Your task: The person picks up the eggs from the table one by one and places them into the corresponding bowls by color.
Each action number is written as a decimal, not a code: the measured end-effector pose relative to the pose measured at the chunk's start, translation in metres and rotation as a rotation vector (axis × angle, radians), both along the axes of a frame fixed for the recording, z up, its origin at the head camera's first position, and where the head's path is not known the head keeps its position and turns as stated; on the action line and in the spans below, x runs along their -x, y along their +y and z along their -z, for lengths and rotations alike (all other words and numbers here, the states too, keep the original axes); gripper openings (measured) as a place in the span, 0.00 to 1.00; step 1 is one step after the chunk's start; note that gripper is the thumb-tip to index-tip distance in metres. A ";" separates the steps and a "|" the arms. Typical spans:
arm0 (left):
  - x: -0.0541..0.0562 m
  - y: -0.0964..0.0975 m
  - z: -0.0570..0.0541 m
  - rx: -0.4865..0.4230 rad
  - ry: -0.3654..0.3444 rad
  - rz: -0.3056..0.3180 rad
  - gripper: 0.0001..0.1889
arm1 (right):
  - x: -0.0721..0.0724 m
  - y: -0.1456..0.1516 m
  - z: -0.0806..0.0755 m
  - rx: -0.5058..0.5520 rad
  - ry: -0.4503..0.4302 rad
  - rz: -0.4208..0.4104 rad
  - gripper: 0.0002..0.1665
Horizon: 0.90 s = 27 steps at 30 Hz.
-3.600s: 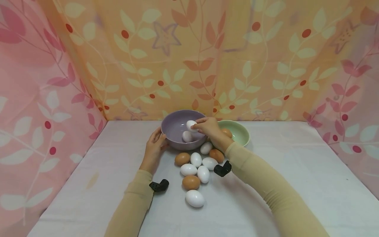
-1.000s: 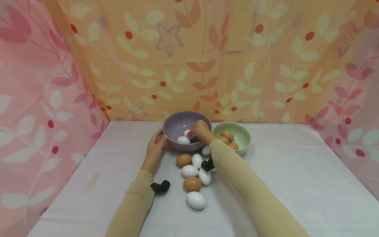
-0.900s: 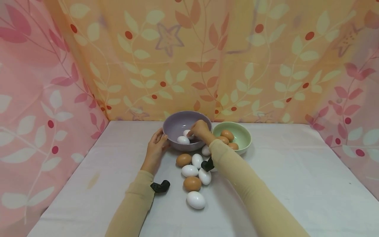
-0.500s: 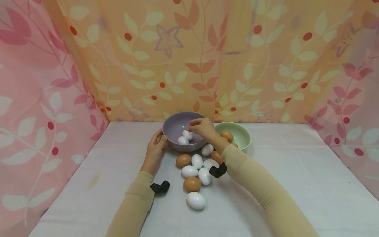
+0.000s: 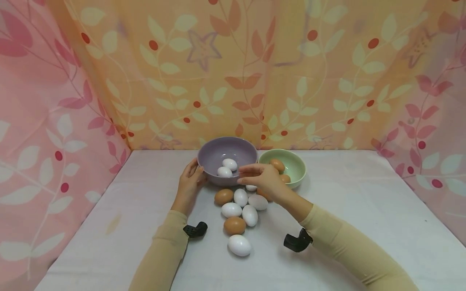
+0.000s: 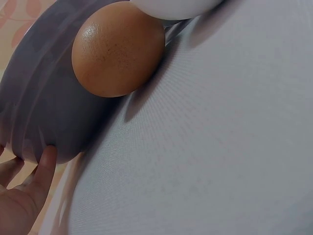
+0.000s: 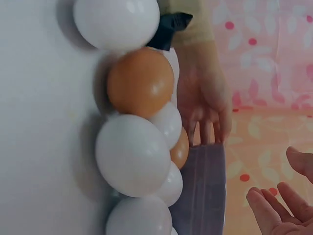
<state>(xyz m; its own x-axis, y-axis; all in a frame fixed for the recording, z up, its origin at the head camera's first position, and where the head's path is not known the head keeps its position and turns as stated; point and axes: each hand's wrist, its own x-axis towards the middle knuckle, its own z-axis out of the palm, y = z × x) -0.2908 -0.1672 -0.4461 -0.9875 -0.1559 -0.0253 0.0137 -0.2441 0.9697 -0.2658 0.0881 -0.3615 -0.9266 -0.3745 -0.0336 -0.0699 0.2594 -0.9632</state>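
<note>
My left hand (image 5: pixel 188 182) rests against the left side of the purple bowl (image 5: pixel 244 149), thumb and fingertips touching its outer wall. Two white eggs (image 5: pixel 225 172) lie together inside that bowl. My right hand (image 5: pixel 265 178), thumb and fingers apart with nothing between them, hovers at the bowl's front right, above the loose eggs. In the right wrist view the fingers (image 7: pixel 264 208) are spread and hold nothing. Several white eggs (image 5: pixel 231 210) and a few brown eggs (image 5: pixel 234 225) lie in front of the bowl. A brown egg (image 6: pixel 120 49) looms large in the left wrist view.
A pale green bowl (image 5: pixel 299 166) with brown eggs (image 5: pixel 276 165) stands right of the purple one, partly behind my right hand. A white cloth (image 5: pixel 349 202) covers the table. Patterned curtains (image 5: pixel 233 76) rise behind and at both sides.
My right hand has set a white egg down beside the other in the purple bowl, let go, and drawn back toward me over the loose eggs. My left hand stays at the bowl.
</note>
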 end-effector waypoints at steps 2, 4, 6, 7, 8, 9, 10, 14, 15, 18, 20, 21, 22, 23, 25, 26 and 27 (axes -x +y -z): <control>0.000 0.000 0.001 0.006 0.007 0.000 0.30 | -0.008 0.005 0.001 0.015 0.001 -0.030 0.27; 0.000 0.000 0.002 0.010 0.015 0.000 0.29 | -0.014 0.010 0.003 0.026 0.015 -0.060 0.28; 0.000 0.000 0.002 0.010 0.022 0.003 0.29 | -0.019 0.015 0.007 0.044 0.023 -0.081 0.29; 0.000 0.000 0.002 0.006 0.024 0.003 0.29 | -0.022 0.016 0.008 0.049 0.021 -0.086 0.29; 0.000 0.000 0.002 0.001 0.024 0.004 0.29 | -0.024 0.018 0.010 0.046 0.020 -0.086 0.29; 0.000 0.000 0.002 0.000 0.024 0.004 0.29 | -0.027 0.019 0.011 0.042 0.013 -0.084 0.29; 0.000 0.000 0.002 -0.001 0.024 0.004 0.29 | -0.030 0.020 0.012 0.037 0.003 -0.081 0.29; 0.000 -0.001 0.002 -0.006 0.017 0.001 0.30 | -0.039 0.022 0.016 0.011 -0.017 -0.068 0.29; 0.001 -0.001 0.002 -0.002 0.016 0.002 0.30 | -0.041 0.022 0.017 0.010 -0.023 -0.068 0.29; 0.001 -0.001 0.001 -0.006 0.010 0.005 0.30 | -0.048 0.024 0.020 0.009 -0.025 -0.086 0.30; 0.001 -0.001 0.001 -0.003 0.008 0.010 0.30 | -0.052 0.025 0.021 0.011 -0.030 -0.103 0.30; 0.000 -0.002 0.001 -0.004 0.009 0.011 0.30 | -0.055 0.026 0.022 0.013 -0.032 -0.111 0.30; 0.000 -0.002 0.001 -0.007 0.009 0.011 0.30 | -0.057 0.026 0.023 0.016 -0.036 -0.116 0.30; 0.000 -0.002 0.001 -0.009 0.011 0.012 0.30 | -0.058 0.026 0.023 0.021 -0.043 -0.120 0.30; 0.000 -0.002 0.001 -0.008 0.014 0.015 0.30 | -0.062 0.027 0.025 0.022 -0.053 -0.125 0.29; 0.000 -0.001 0.001 -0.011 0.015 0.014 0.30 | -0.063 0.028 0.026 0.023 -0.061 -0.126 0.29; 0.000 -0.001 0.001 -0.014 0.015 0.015 0.31 | -0.064 0.028 0.027 0.025 -0.065 -0.130 0.28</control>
